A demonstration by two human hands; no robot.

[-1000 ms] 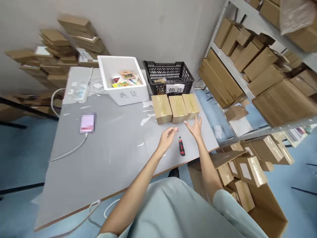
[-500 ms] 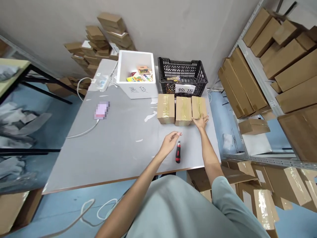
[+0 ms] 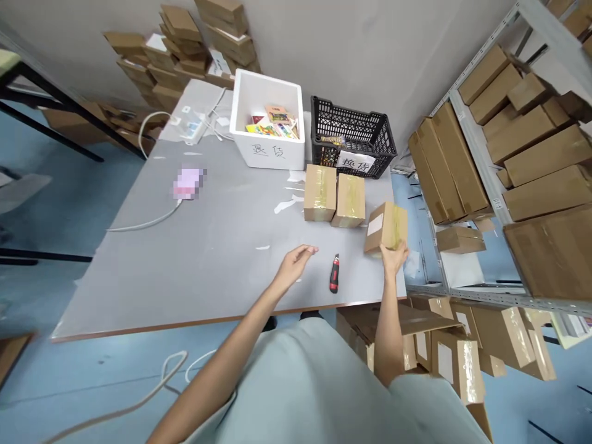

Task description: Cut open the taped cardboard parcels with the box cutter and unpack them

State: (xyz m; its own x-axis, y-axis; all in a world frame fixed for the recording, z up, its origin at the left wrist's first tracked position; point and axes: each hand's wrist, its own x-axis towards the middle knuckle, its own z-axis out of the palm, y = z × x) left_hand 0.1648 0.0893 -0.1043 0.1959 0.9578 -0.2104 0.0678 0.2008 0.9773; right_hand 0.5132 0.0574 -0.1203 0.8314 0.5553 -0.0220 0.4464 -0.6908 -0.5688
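From the head camera, the right hand (image 3: 393, 258) holds a small brown box (image 3: 386, 227) from below, tilted up just over the right edge of the table (image 3: 185, 259). Its fingers wrap the bottom of the box. The box looks light and stiff, but the shiny tape may be slippery, so the cardboard edges are best to hold. The left hand (image 3: 292, 266) hangs over the table, fingers loosely curled, holding nothing, near a red knife (image 3: 333, 281).
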